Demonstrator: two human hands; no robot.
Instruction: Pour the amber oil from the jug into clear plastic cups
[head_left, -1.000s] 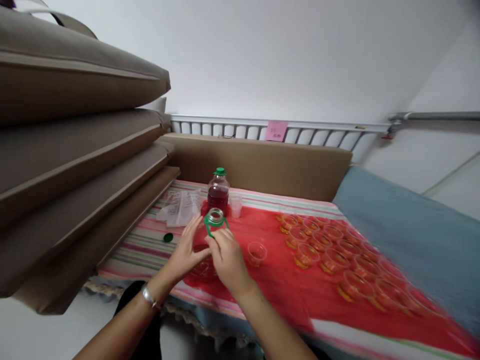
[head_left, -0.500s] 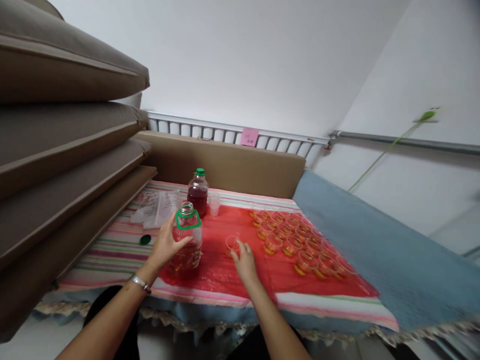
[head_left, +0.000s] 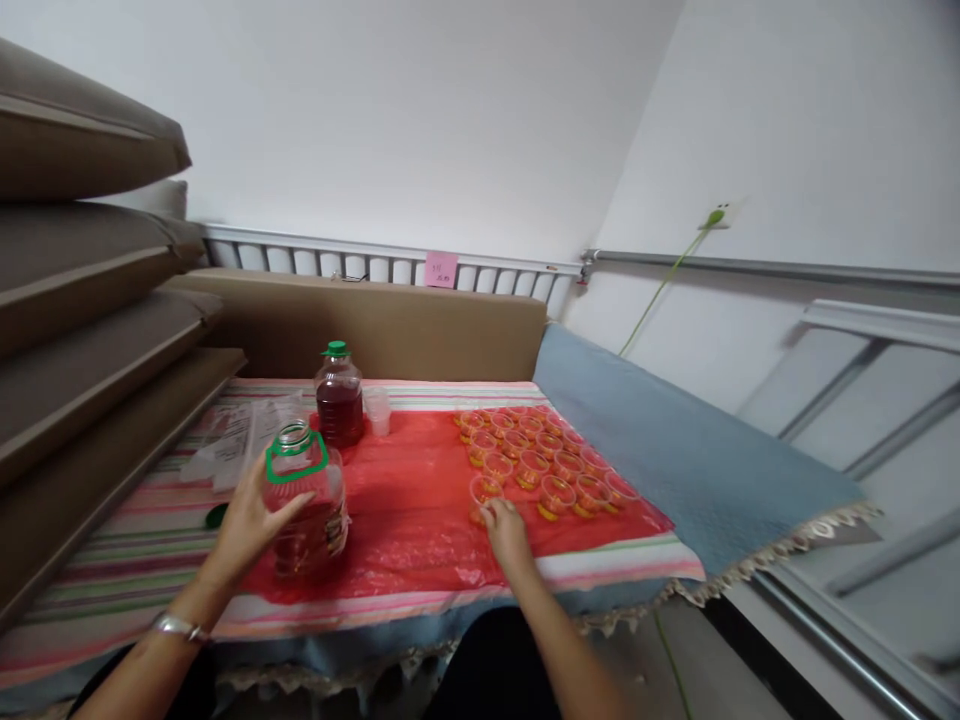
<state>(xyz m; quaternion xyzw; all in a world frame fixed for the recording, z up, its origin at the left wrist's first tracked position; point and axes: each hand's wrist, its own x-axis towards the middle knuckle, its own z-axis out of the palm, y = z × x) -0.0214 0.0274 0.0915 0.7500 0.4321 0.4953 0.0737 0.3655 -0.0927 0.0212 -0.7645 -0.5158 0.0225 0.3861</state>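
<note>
While white walls meet in a corner beyond, a broad pale-blue cloth cover bounds the right side, its fringed edge running round to the front. A stack of thick brown cushions closes off the left, and a long brown padded panel the back, below a white ribbed radiator. Between them spreads a striped cloth, bearing a shiny red plastic sheet. A wide stretch of that sheet separates the two hands.

Near its front-left edge stands an uncapped clear bottle with a green handle; behind is a capped clear bottle of dark red liquid. The left hand curves against the uncapped bottle, thumb across its front; how firmly its grip presses, I cannot tell. The right hand has its grip pinched on the rim of a small clear plastic cup, at the front-left corner of similar cups in rows. A round dark-green cap lies left, beside the left wrist.
</note>
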